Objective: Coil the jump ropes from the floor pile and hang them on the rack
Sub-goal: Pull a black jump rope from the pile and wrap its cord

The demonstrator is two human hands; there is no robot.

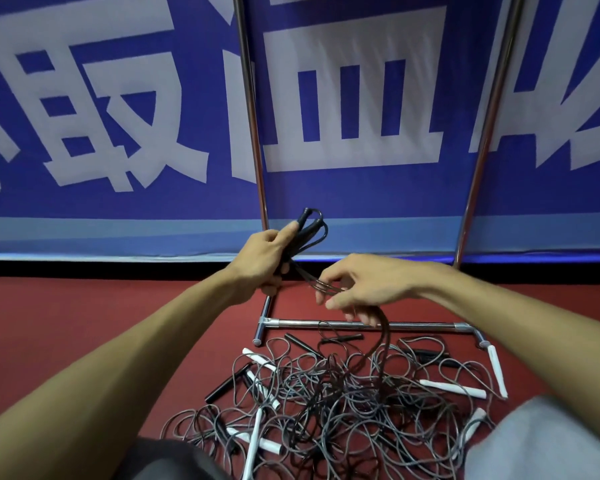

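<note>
Coiling one rope: your left hand grips its handles, right hand pinches the cord; pile waits, rack shows none.

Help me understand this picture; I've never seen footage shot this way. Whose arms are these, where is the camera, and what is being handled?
There is no machine here. A person wears a wide-angle camera on the head, so you look forward and down along their own arms. The left hand grips the two handles of a black jump rope. The right hand pinches its cord, which hangs down into the tangled pile of black-handled and white-handled ropes on the red floor. Behind the pile stands a metal rack, in front of a blue banner.
</note>
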